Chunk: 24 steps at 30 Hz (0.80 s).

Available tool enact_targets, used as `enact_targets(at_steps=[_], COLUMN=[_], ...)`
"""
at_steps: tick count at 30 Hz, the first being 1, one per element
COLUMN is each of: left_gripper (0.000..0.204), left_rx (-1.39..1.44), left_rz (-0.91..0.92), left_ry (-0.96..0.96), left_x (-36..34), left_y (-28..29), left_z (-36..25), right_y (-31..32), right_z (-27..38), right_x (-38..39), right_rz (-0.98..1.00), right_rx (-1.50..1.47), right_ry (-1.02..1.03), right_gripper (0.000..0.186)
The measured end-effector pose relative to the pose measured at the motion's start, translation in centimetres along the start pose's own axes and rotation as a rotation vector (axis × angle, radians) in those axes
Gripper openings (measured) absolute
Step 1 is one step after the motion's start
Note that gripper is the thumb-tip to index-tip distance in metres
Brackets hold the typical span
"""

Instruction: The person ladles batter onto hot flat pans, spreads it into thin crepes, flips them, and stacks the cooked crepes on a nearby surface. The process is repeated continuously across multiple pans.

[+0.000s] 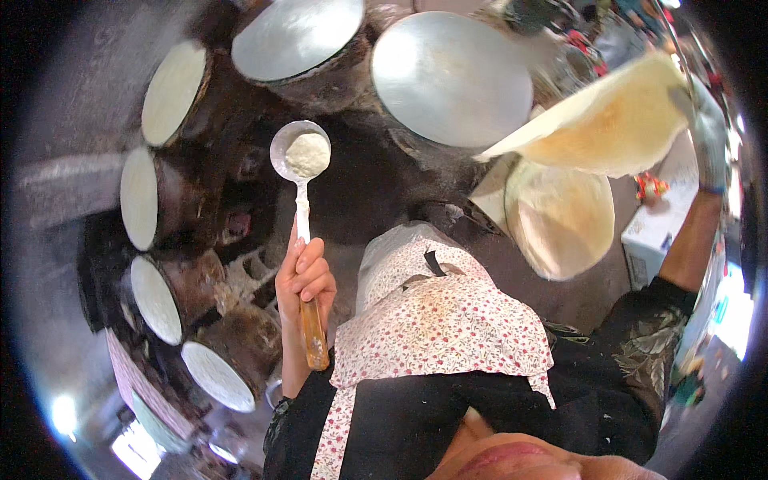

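Note:
My left hand point(306, 276) is wrapped round the brown wooden handle of a ladle point(302, 216), held upright before my apron. Pale batter point(309, 154) sits in the ladle's bowl. At the far right, my right hand point(708, 132), in a greyish glove, has hold of the edge of a large, thin flatbread point(608, 132). The flatbread is folded over and browned in patches, hanging in the air. Just below it lies a round stack of flatbreads point(560, 220), partly covered by it. The right fingers are blurred and partly hidden by the rim of the view.
Two shiny round griddles point(452, 78) point(300, 36) stand ahead. Along the left curve several griddles coated with pale batter point(139, 198), on dark sooty bases. A white box point(660, 232) stands beside the stack, at the right. Dark floor point(360, 160) shows between the griddles and my apron.

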<state>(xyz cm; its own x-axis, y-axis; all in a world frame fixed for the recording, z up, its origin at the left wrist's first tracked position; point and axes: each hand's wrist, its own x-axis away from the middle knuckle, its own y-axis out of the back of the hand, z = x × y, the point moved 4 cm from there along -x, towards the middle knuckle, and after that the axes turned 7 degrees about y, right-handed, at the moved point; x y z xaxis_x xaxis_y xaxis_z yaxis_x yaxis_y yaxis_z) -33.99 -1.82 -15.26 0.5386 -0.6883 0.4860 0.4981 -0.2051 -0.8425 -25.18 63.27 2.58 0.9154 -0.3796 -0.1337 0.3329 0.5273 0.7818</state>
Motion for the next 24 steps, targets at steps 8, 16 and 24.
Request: enact_targets(at_steps=[8,16,24], left_gripper=[0.021,0.026,0.028], left_rx=[-0.129,-0.062,-0.060], left_rz=[0.069,0.052,-0.032], left_ry=[-0.002,-0.009,-0.067], left_x=[-1.1,0.1,1.0], left_y=[-1.7,-2.0,-2.1], left_z=[-0.1,0.8,0.7], right_y=[-2.7,-28.7,-31.6], right_z=[2.3,-7.3,-14.6], right_x=[-1.4,14.0,18.0], right_rz=[-0.145,-0.195,-0.128], right_rx=[0.451,0.697,0.757], right_ry=[0.300,0.260,0.071], right_gripper=[0.031,0.011,0.009])
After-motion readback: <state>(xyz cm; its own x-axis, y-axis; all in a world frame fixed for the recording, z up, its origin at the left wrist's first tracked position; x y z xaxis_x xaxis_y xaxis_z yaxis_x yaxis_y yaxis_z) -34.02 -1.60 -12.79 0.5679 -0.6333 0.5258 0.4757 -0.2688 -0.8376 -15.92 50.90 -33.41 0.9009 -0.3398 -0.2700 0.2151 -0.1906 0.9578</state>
